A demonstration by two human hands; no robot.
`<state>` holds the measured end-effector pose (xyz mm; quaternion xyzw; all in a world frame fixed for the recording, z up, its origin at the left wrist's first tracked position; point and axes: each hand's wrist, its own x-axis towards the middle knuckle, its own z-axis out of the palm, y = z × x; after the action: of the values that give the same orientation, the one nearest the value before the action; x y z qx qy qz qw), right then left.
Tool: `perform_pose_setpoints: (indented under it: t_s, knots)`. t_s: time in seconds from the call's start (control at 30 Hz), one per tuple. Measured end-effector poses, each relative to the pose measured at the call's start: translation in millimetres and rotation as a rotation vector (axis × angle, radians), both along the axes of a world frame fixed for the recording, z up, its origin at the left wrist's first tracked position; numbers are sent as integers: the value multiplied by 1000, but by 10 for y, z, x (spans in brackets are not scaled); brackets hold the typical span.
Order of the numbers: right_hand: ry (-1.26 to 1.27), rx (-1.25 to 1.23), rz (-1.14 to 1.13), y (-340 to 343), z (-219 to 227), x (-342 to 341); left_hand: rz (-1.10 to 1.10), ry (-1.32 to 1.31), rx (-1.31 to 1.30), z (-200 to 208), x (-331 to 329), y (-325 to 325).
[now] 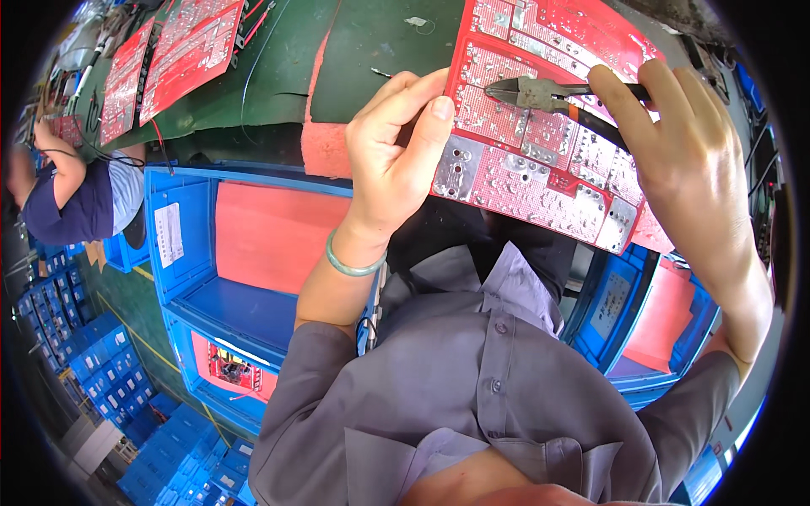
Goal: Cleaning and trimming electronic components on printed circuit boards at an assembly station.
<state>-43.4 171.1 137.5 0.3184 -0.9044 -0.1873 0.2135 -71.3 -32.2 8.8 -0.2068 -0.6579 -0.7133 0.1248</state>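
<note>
A large red circuit board (506, 181) is tilted up in front of me, its solder side showing many silvery joints and broad metal patches. My left hand (392, 143) is closed on the board's left edge, with the thumb on the soldered face. In my right hand (688, 152) is a pair of diagonal cutters (533, 93) with black and orange handles. Their pointed jaws lie over the upper left part of the board and look closed or nearly so. Whether the tips touch a joint, I cannot tell.
Other red boards (190, 59) rest on the green mat (283, 76) at the upper left. Blue crates with pink foam stand at my left (245, 308) and right (607, 304). Farther left sits another person (72, 190), above stacked blue bins (110, 363).
</note>
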Motion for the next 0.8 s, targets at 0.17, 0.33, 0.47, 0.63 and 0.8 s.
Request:
perform_pose_setpoints:
  t_s: [0.17, 0.33, 0.47, 0.63, 0.8]
  knots:
    - [-248, -86, -46, 221, -102, -120, 6, -28, -4, 23, 18, -4]
    - [-250, -354, -114, 401, -167, -241, 0, -17, 10, 17, 26, 10]
    - [-218, -251, -30, 256, -57, -148, 10, 9, 6, -5, 11, 2]
    - [-264, -173, -75, 102, -66, -161, 8, 56, -11, -20, 18, -13]
    - [-158, -311, 81, 131, -100, -250, 13, 101, -25, -27, -3, -8]
